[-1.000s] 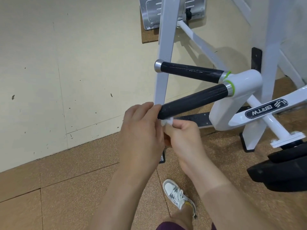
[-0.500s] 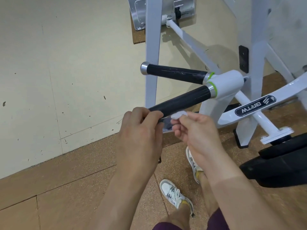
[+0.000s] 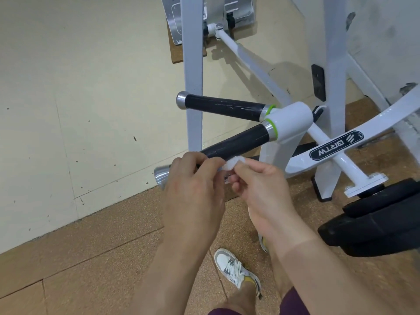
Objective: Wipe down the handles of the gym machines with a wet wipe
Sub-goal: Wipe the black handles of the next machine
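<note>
A small white wet wipe [image 3: 234, 164], bunched up, touches the lower black handle [image 3: 236, 144] near its silver-capped end; the upper handle [image 3: 225, 107], likewise black and silver-capped, slants just above.

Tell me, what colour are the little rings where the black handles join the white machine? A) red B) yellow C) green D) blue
C: a green ring sits at the end of the nearer black handle, right against the white machine, and the farther handle has one too.
</note>
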